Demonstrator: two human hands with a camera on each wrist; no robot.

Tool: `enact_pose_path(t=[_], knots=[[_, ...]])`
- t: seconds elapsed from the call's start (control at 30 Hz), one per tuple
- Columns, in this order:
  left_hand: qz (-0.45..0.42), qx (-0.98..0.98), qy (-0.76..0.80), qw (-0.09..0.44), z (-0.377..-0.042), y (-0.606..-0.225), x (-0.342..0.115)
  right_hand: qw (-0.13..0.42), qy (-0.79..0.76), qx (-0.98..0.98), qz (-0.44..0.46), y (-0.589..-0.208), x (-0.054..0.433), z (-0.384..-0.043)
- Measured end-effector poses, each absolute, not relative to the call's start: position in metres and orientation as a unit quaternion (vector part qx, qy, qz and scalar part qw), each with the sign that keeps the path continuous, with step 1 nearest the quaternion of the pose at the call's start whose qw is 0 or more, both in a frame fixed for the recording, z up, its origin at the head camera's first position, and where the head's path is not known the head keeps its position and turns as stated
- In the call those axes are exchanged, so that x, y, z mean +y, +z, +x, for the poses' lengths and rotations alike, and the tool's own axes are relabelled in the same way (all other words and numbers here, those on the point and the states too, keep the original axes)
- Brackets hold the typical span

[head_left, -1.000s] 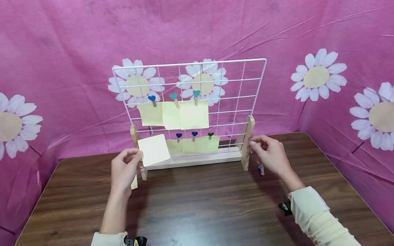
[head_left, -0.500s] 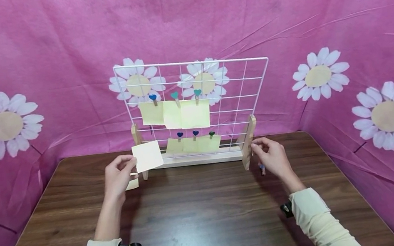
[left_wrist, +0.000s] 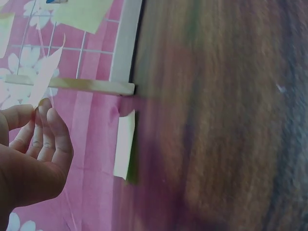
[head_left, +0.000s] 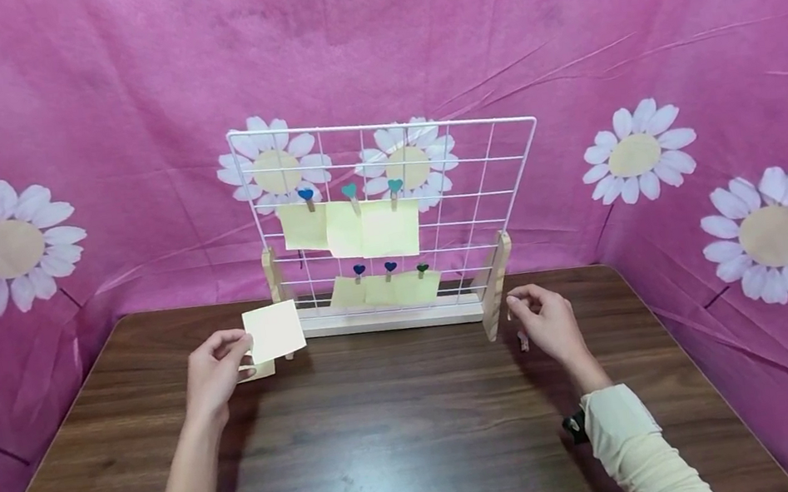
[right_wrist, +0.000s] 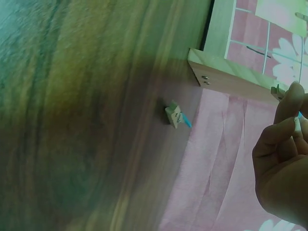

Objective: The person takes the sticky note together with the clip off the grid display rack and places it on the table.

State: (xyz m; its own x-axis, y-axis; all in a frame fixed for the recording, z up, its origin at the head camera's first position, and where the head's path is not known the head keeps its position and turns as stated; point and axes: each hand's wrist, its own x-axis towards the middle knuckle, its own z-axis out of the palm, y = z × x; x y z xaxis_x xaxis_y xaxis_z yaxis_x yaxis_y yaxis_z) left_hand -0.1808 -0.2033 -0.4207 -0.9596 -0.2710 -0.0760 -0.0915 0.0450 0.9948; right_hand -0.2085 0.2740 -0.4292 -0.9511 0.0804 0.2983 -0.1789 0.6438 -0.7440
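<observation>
My left hand (head_left: 212, 377) pinches a pale yellow sticky note (head_left: 274, 332) by its left edge, in front of the rack's left leg. Under that hand, partly hidden, more yellow notes (left_wrist: 125, 147) lie on the table. My right hand (head_left: 547, 321) is just right of the rack's right leg. In the right wrist view its thumb and finger pinch a small wooden clothespin (right_wrist: 277, 91), mostly covered by the fingers. A second clothespin (right_wrist: 174, 115) with a blue part lies on the table below that hand.
A white wire grid (head_left: 380, 125) stands in a wooden base (head_left: 389, 319) at the back of the brown table (head_left: 390, 431). Two rows of yellow notes (head_left: 390, 228) hang on it from heart-topped clothespins (head_left: 350, 191). A pink flowered cloth (head_left: 364, 32) surrounds the table.
My left hand has moved left and down with the sticky note, away from the grid. My right hand has dropped slightly beside the right leg. The hanging notes have stayed put.
</observation>
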Motion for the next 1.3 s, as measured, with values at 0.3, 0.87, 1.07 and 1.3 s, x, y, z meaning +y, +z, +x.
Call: enact_pose_path(t=[0.3,0.87,1.07,1.3], knots=[[0.143,-0.716,-0.680,0.061,-0.181,-0.430,-0.211,0.118,0.446,-0.887,0.022,-0.435,0.275,-0.207],[0.143,-0.758,-0.635,0.037,-0.179,-0.443,-0.228,0.080,0.471,-0.878,0.017,-0.441,0.278,-0.207],[0.152,-0.774,-0.614,0.035,-0.177,-0.446,-0.233,0.072,0.471,-0.879,0.024,-0.444,0.280,-0.209],[0.151,-0.797,-0.585,0.006,-0.176,-0.449,-0.237,0.069,0.469,-0.880,0.030,-0.447,0.284,-0.211]])
